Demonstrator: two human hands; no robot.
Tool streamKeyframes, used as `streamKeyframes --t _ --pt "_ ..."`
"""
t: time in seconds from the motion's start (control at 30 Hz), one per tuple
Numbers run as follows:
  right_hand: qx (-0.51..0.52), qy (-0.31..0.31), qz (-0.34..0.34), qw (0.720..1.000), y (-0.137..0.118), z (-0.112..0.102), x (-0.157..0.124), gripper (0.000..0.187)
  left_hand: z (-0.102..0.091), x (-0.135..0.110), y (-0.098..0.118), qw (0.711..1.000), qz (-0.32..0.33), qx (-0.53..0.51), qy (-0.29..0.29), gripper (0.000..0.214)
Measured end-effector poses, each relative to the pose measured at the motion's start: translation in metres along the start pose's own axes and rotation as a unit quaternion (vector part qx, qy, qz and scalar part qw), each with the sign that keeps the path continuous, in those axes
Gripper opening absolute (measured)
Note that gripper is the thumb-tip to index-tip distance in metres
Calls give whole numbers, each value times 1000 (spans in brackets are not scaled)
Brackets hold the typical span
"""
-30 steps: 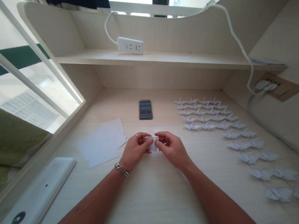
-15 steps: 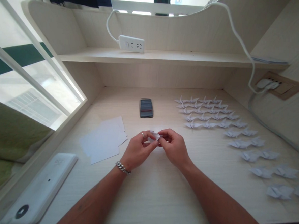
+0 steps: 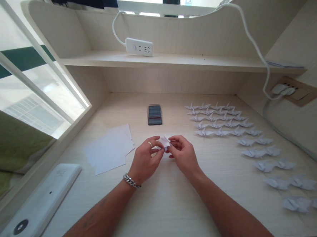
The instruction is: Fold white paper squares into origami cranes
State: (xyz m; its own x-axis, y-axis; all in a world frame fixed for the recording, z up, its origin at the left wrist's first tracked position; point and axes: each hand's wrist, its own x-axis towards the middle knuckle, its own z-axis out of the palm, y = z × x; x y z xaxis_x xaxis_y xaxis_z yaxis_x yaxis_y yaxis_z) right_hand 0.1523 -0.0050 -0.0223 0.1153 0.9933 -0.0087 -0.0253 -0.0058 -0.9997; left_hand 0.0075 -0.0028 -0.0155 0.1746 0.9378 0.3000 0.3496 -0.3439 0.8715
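Landmark: the folded paper piece (image 3: 164,141), small and white, held just above the bench (image 3: 169,205) near its middle.
Left hand (image 3: 145,157): closed in a pinch on the left side of the folded paper piece, thumb and forefinger pressed to it; a ring on one finger, a chain bracelet at the wrist.
Right hand (image 3: 181,154): also closed in a pinch, on the right side of the same piece, fingertips meeting those of the left hand.
Done, as it looks: rows of paper cranes (image 3: 228,124) lie finished on the bench to the right of the folded paper piece, running from the back toward the near right edge, set close in pairs.
In hand: the piece is already folded small and compact, so it appears to be in a later stage of folding; its exact shape is too small to tell.
Left to do: flat sheets of paper (image 3: 109,149) lie unfolded to the left of the piece, overlapping one another.
Behind the piece: a dark small object (image 3: 154,115), blurred.
Far left of the piece: a white flat device (image 3: 40,200) at the bench's edge.
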Motion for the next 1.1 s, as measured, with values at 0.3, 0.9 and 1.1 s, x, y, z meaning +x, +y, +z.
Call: streamKeyframes --t 0.3,0.9,1.1 --pt "87 -46 160 982 -8 4 0 36 4 1 -9 992 -17 -114 45 6" --pt "75 -66 116 988 -4 12 -5 32 2 4 -5 985 -68 -156 39 36" --pt "-7 -74 47 996 -1 10 -7 30 -1 6 -4 990 -76 -111 50 40"
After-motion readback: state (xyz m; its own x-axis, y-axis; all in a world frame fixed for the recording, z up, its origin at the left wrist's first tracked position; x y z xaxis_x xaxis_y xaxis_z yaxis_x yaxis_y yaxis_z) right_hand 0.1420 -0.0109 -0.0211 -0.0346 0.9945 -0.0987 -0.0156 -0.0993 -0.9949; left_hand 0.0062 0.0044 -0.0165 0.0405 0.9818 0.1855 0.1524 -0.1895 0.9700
